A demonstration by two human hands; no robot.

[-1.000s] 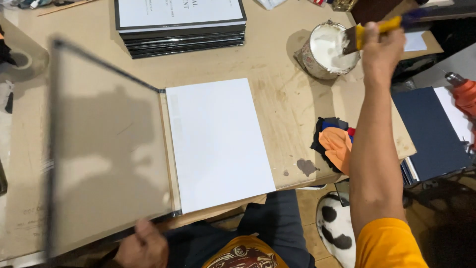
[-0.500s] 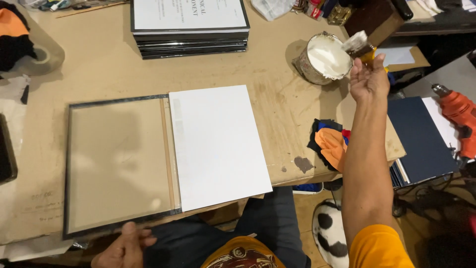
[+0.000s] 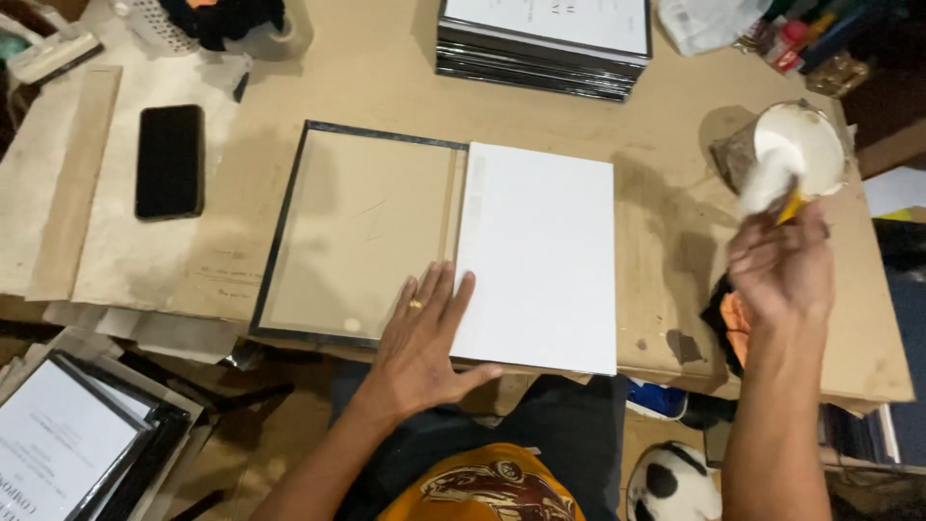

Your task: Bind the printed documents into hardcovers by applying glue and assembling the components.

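left hand now on folder (flat)

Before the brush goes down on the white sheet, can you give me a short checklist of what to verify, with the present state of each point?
1. Brush loaded with white paste: ok, its bristles are coated white.
2. Right hand has a firm grip on the brush handle: ok, the fingers close around it beside the paste pot.
3. Left hand steadies the work: ok, it lies flat across the seam between the open cover and the white sheet.
4. White sheet is free of things on it: ok, only the left fingertips touch its edge.
5. Phone is away from the paste: ok, it lies left of the cover.
6. Sheet squared to the cover: cannot tell.
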